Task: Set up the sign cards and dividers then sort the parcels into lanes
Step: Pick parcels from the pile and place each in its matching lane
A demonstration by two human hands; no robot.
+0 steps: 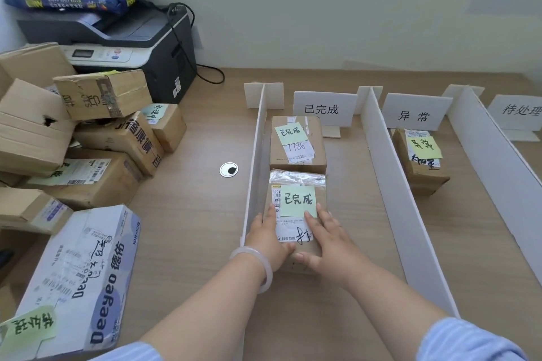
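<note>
Three white dividers (390,173) stand on the wooden table and form lanes, each with a sign card (322,108) at its far end. In the first lane, a brown parcel (297,184) with a green sticky note lies just behind another noted parcel (277,155). My left hand (267,234) rests along this near parcel's left top edge. On its right top lies my right hand (325,240), fingers straight, thumb at the near end. A third parcel (422,176) with a green note sits in the second lane.
A pile of cardboard parcels (88,132) fills the table's left side, with a white and blue box (79,278) at the front. A printer (123,44) stands at the back left. A cable grommet (228,169) lies left of the first divider (258,155).
</note>
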